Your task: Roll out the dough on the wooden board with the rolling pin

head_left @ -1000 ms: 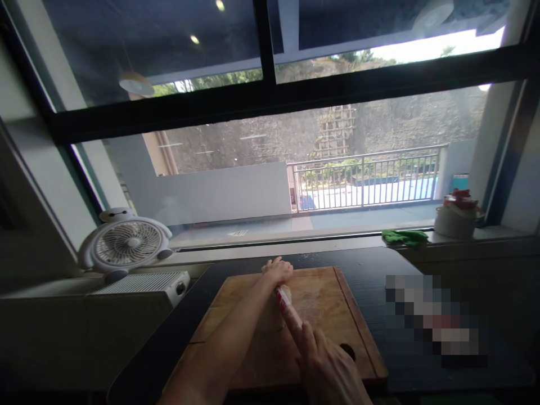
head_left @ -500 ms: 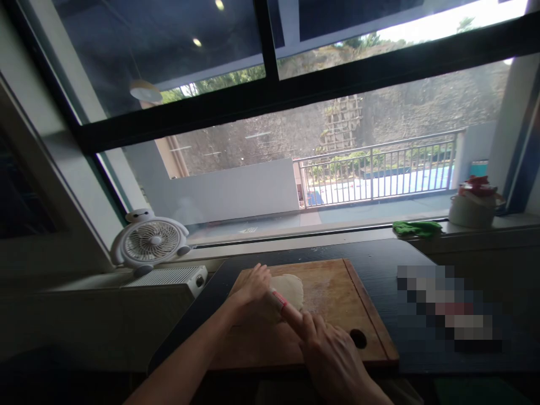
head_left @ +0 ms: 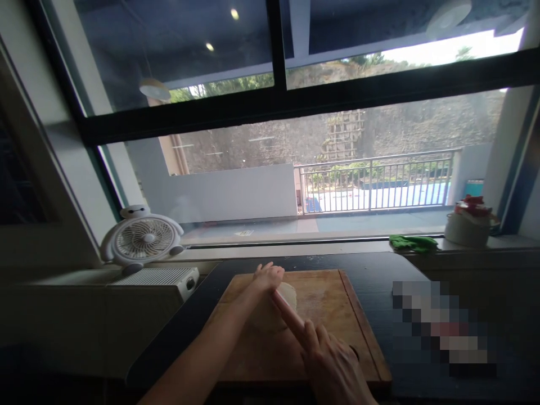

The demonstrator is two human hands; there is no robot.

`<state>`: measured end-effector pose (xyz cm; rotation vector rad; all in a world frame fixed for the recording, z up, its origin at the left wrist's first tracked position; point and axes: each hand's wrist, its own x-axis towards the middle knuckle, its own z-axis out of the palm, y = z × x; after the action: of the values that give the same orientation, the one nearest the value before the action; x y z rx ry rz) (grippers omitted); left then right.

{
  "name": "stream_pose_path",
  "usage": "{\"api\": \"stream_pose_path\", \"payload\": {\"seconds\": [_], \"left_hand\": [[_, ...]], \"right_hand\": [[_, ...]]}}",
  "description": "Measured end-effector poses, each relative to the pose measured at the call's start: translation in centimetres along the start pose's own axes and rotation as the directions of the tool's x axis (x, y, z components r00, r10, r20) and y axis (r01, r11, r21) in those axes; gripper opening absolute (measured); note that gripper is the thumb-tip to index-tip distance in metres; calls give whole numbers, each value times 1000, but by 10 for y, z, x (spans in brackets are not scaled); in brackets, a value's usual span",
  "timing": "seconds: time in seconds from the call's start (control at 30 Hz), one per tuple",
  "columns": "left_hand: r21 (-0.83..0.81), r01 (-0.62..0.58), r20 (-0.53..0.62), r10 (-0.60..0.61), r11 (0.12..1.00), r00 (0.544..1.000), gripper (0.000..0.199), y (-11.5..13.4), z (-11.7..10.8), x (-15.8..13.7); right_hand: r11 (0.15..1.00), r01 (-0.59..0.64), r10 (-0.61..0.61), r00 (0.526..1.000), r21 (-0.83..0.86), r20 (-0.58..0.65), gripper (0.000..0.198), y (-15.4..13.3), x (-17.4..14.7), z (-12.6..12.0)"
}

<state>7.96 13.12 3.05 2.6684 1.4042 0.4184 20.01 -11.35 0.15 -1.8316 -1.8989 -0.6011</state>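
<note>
A wooden rolling pin [head_left: 290, 318] lies slantwise over a flat sheet of pale dough [head_left: 270, 315] on a wooden cutting board [head_left: 324, 315]. My right hand [head_left: 331, 357] is closed around the pin's near end. At its far end, my left hand [head_left: 270, 275] is on the pin, palm down with bent fingers; the fingertips are partly hidden. My left wrist and forearm cover part of the dough's left side. Behind my right hand, the board's dark hole [head_left: 355, 352] shows only in part.
The board rests on a dark table [head_left: 363, 275]. A white fan [head_left: 147, 236] stands left near a white heater-like box [head_left: 169, 278]. On the window sill are a green cloth [head_left: 413, 243] and a pale pot [head_left: 468, 228] with something red. A blurred-out item [head_left: 442, 326] lies right.
The camera view has tilted. My left hand has shifted forward and right over the board. The rolling pin has turned, so its red label no longer shows. Both hands stay on it.
</note>
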Motion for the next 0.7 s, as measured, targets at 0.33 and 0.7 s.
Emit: {"api": "stream_pose_path", "payload": {"seconds": [0.33, 0.7], "left_hand": [[109, 60, -103, -49, 992, 994, 50, -64, -20, -135], [50, 69, -17, -68, 996, 998, 43, 1, 3, 5]], "right_hand": [[988, 72, -79, 996, 133, 46, 27, -12, 9, -14], [997, -8, -1, 994, 76, 111, 13, 10, 6, -10]]}}
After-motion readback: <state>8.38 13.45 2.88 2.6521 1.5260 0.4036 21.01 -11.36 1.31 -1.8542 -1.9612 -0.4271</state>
